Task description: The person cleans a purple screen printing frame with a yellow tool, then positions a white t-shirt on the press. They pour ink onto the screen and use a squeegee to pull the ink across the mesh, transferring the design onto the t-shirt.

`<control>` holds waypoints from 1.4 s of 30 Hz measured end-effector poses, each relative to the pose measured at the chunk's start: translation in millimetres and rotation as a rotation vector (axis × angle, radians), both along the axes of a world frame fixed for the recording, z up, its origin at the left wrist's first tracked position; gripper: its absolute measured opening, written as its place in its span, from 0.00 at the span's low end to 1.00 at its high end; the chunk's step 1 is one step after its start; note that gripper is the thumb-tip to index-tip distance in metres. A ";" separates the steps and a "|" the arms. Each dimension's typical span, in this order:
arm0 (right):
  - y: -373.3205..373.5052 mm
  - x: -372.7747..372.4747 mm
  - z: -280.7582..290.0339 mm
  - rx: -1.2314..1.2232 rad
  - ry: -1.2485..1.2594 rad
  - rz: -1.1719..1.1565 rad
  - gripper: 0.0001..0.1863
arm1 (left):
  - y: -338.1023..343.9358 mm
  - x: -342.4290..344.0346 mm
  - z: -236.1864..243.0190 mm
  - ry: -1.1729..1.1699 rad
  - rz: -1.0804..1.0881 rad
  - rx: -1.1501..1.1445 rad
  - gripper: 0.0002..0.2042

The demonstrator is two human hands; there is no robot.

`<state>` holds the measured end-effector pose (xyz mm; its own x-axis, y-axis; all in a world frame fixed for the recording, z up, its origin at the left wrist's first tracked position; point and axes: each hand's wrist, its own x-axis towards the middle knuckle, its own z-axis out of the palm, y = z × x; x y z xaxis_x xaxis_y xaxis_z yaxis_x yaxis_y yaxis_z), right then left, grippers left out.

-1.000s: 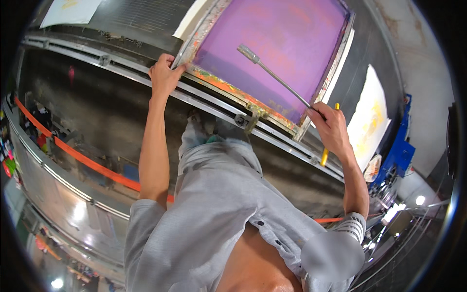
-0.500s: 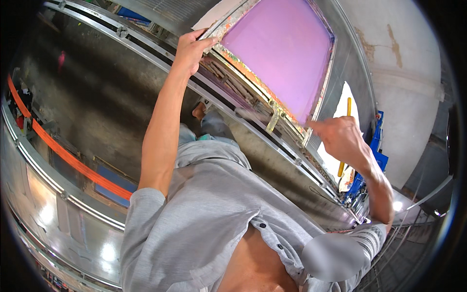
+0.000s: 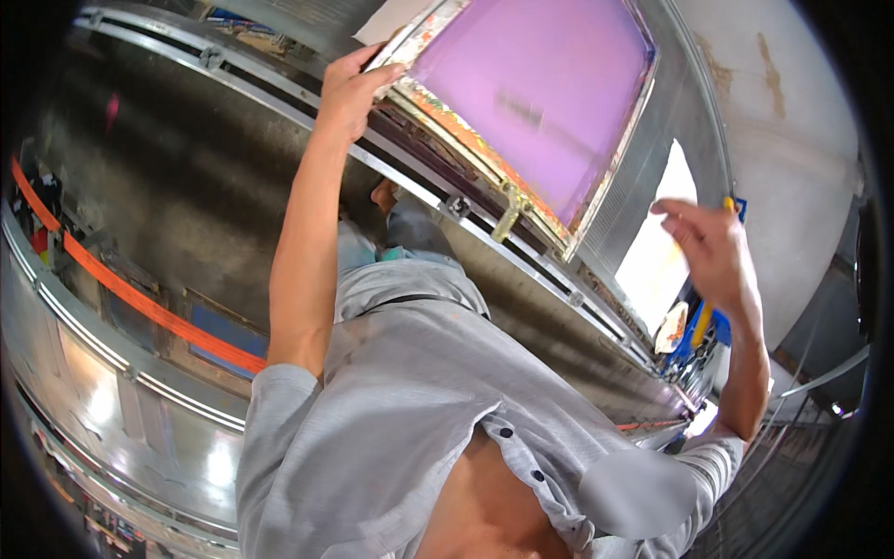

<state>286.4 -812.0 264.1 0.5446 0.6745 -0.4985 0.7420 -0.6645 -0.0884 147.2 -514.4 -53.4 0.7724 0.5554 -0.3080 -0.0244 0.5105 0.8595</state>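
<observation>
A printing screen frame (image 3: 610, 177) with taut purple mesh (image 3: 549, 56) lies over the table, its rim crusted with paint. My left hand (image 3: 349, 98) is closed on its left corner, thumb on top. A greenish, paint-stained clamp (image 3: 508, 214) sits on the near edge. My right hand (image 3: 712, 247) is raised off the frame to the right, above a white sheet (image 3: 656, 247). Its fingers are curled around a yellow stick (image 3: 701, 324), which shows above and below the hand; thumb and forefinger point left. A blurred dark mark (image 3: 520, 109) shows on the mesh.
A metal rail (image 3: 279, 107) runs along the table's near edge. Blue parts (image 3: 712, 331) are at the table's right end. An orange strip (image 3: 149, 312) crosses the far left, beside another metal-edged table (image 3: 112, 373). A pale wall or floor surface (image 3: 792, 140) lies beyond.
My right hand has moved right, away from the frame's near right corner, carrying the yellow stick. My left hand stays on its corner. The dark mark now shows on the mesh.
</observation>
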 end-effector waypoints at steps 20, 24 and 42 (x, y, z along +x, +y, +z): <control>-140.7 186.7 -378.6 0.544 -0.462 -0.951 0.18 | 15.3 101.9 -46.4 0.559 -0.126 1.268 0.31; -136.9 184.5 -377.2 0.614 -0.496 -1.003 0.16 | 26.6 173.0 -49.0 0.496 -0.292 1.167 0.27; -138.4 174.4 -367.7 0.794 -0.527 -1.055 0.11 | 27.2 180.2 -50.5 0.536 -0.132 1.165 0.20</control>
<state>460.7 -950.4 -103.6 0.9603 -0.1582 0.2299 0.0002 -0.8233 -0.5676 327.4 -487.2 -103.8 0.7731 0.6341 0.0170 0.4536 -0.5713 0.6839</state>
